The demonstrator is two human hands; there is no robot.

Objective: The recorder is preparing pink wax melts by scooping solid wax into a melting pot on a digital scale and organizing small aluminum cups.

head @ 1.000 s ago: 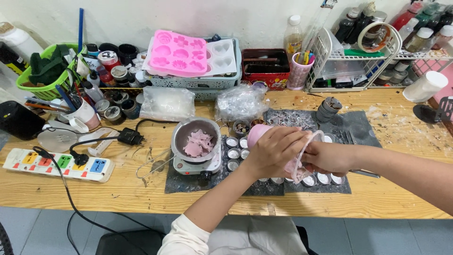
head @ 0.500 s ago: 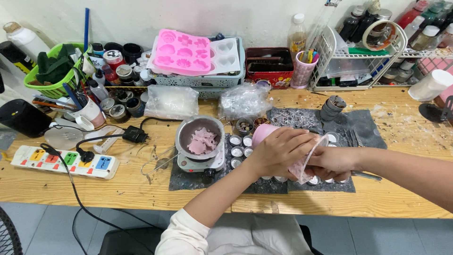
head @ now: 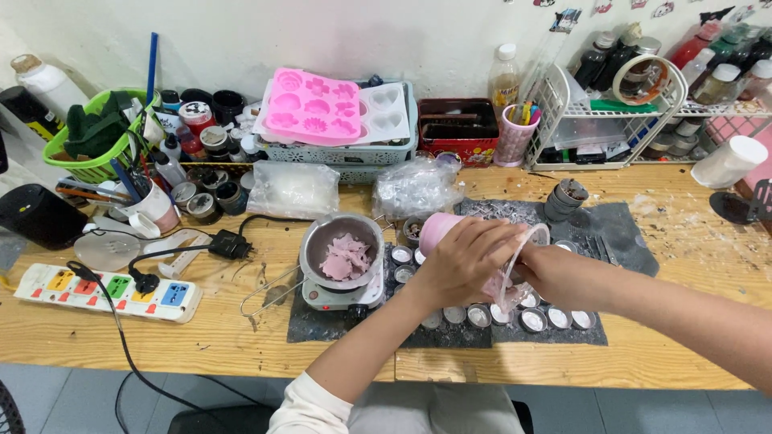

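My left hand grips a pink plastic cup lying on its side, its clear rim tipped to the right over several small round metal tins on a dark mat. My right hand is at the cup's mouth, fingers reaching into it; what they touch is hidden. To the left stands a small metal pot with pink wax pieces on a little white hot plate.
A power strip and black cables lie at the left. Along the back stand a pink flower mould on a basket, a green basket, jars, a red tin and a white wire rack. Two clear bags lie behind the pot.
The view has shifted down a little. Both hands stay on the tilted cup; more of the tins in the front row show below it now.
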